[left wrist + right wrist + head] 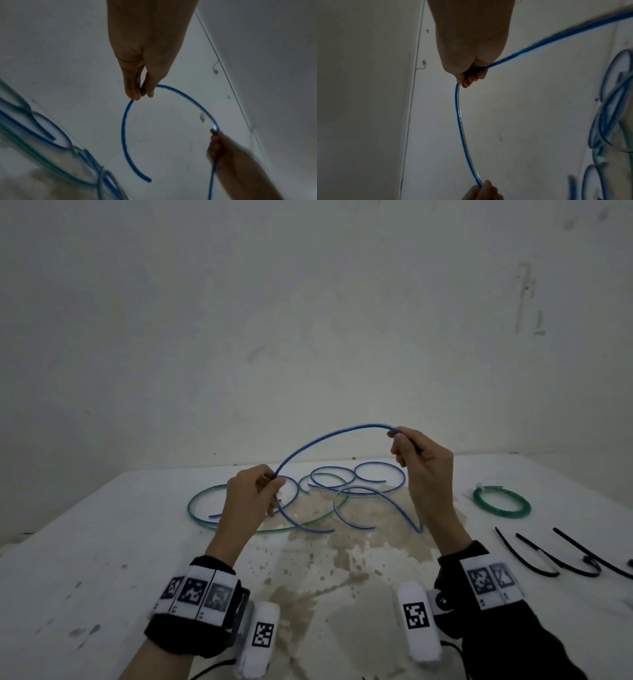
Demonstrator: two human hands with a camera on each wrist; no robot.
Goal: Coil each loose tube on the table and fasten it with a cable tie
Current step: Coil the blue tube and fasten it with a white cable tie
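Left hand (251,494) pinches the thin blue plastic tube (329,436) between thumb and fingertips, low over the white stained counter (102,542). Right hand (419,463) sits higher and to the right, fingers curled round the same tube further along its length. Between the two hands the tube arches up in a smooth bow, lifted clear of the counter. From the left hand a short tail curves down and toward the person, its free end showing in the left wrist view. From the right hand the rest drops down toward the counter.

Just beyond both hands lies the tangle of loose blue and green tubes (342,484), looping over one another on the counter. Further right of the right hand rests a green tube already coiled into a ring (501,503), with a small white piece at its far-left edge. Nearer the person on that side lie black cable ties (561,556), bent and side by side.
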